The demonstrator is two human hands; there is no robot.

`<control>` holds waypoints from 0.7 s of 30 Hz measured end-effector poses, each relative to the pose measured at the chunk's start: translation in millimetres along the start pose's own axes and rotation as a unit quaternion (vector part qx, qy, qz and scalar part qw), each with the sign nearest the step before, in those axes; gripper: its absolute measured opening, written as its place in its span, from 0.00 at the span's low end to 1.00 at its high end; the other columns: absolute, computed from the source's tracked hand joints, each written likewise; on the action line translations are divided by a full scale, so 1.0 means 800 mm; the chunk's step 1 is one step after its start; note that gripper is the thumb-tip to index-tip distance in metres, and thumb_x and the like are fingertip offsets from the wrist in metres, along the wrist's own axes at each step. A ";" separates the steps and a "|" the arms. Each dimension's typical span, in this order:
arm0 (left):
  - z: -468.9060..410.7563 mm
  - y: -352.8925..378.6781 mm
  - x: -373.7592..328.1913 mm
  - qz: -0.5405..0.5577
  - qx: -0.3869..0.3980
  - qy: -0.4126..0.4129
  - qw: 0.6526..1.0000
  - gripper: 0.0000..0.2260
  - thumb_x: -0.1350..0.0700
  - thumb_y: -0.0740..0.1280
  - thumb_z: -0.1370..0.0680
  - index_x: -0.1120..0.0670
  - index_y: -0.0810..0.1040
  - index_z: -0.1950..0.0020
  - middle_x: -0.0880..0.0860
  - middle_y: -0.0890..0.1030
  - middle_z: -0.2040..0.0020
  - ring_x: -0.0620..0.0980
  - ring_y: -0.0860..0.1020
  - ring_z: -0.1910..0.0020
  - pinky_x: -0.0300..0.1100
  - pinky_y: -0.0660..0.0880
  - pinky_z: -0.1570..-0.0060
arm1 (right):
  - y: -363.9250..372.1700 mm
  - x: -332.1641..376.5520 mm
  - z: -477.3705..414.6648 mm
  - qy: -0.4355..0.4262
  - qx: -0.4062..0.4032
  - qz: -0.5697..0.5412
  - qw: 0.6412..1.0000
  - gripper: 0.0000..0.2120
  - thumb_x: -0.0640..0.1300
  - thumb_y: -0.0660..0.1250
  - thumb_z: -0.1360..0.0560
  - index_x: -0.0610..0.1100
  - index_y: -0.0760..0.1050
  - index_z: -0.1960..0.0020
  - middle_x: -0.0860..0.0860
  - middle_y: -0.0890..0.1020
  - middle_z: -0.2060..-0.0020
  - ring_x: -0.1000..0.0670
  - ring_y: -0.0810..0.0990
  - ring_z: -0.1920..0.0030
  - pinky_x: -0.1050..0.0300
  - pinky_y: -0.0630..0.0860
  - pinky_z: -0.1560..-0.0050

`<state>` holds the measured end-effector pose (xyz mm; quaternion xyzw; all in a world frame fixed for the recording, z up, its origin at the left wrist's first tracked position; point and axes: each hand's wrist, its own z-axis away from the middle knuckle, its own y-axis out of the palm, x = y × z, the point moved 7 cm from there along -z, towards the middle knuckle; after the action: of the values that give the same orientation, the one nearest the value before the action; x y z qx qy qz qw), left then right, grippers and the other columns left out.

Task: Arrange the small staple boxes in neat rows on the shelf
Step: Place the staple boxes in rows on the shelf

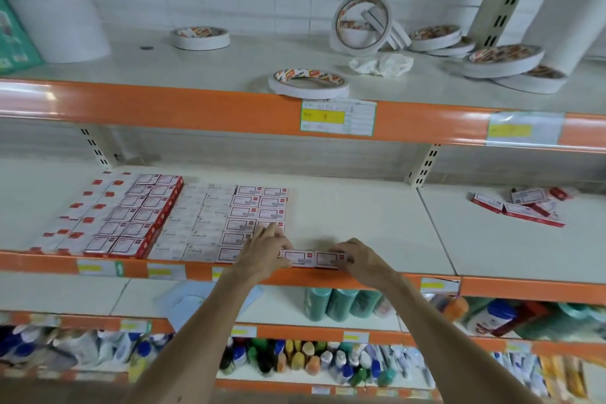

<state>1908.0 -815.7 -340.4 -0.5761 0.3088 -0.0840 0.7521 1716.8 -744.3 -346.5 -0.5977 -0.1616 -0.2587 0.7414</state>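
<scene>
Two staple boxes (pixel 300 257) end to end along shelf (pixel 360 220) front edge, long axes left-right, pinched at outer ends by left hand (pixel 265 252) and right hand (pixel 357 259) fingers; arranged rows (pixel 203 223) just leftward, nearer left hand.

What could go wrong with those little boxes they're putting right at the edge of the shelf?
1. The two boxes pinched by the left hand and right hand sit at the shelf's orange front edge; a slip might drop them towards the green bottles below.
2. The left hand lies over the neat rows, so a nudge could push them crooked.
3. The loose pile lies far right; stretching for it may drag an arm across placed boxes.
</scene>
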 end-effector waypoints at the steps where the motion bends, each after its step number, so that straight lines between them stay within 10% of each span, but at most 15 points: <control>1: 0.001 0.000 0.000 -0.001 0.002 0.000 1.000 0.18 0.45 0.69 0.25 0.46 0.76 0.36 0.47 0.67 0.35 0.48 0.63 0.33 0.52 0.63 0.30 | 0.001 0.001 0.000 0.002 0.005 0.004 1.000 0.18 0.41 0.63 0.20 0.45 0.73 0.31 0.46 0.73 0.37 0.47 0.74 0.37 0.60 0.68 0.35; 21: -0.029 0.011 -0.075 -0.069 -0.002 -0.008 0.998 0.31 0.31 0.66 0.31 0.40 0.68 0.31 0.46 0.67 0.35 0.50 0.61 0.33 0.52 0.62 0.35 | -0.014 -0.022 0.032 0.023 -0.067 0.041 0.997 0.28 0.40 0.59 0.21 0.46 0.56 0.23 0.47 0.63 0.28 0.40 0.65 0.32 0.44 0.67 0.33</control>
<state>1845.2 -802.8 -329.9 -0.5980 0.2627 -0.1302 0.7459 1697.8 -718.1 -340.9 -0.6458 -0.1026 -0.2522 0.7133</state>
